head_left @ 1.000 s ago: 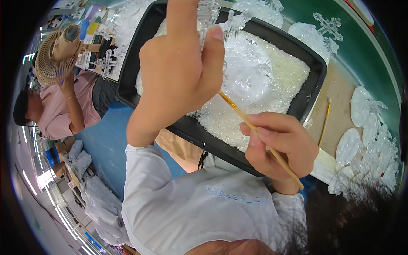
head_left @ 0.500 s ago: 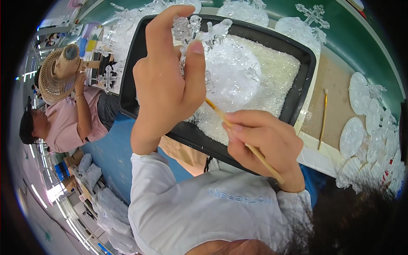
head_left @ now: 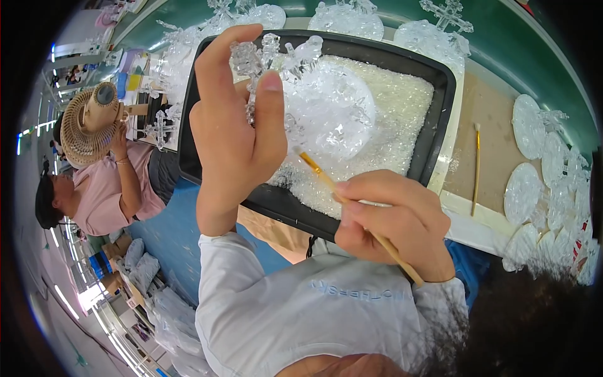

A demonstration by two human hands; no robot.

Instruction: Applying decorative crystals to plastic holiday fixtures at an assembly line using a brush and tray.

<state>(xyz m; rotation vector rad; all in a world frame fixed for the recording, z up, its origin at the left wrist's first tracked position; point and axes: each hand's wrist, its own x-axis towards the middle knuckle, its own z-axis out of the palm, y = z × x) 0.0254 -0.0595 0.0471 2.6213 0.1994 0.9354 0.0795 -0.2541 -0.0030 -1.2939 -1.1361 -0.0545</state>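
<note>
My left hand [head_left: 235, 132] is closed around the upper part of a clear plastic ornament [head_left: 342, 113], thumb and forefinger bent about its cross-like arms. A round white-clear disc on the ornament faces me, above a black tray [head_left: 445, 119] of pale glittering granules [head_left: 411, 94]. In my right hand [head_left: 396, 220] is a thin wooden paintbrush [head_left: 320, 174], gripped by the handle between thumb and fingers. Its bristle tip points up-left, just below the ornament and beside my left palm; whether it touches the ornament I cannot tell.
Several similar clear ornaments [head_left: 345, 22] stand along the far side, with more [head_left: 526, 125] at the right. A second brush [head_left: 477, 169] lies on a brown board [head_left: 493, 125]. At the left, a co-worker in pink [head_left: 113, 188] sits by a beige fan [head_left: 91, 119].
The brush tip, partly hidden by my left hand before, is now in full sight beside it. My left hand and the ornament appear slightly further left, as does the tray.
</note>
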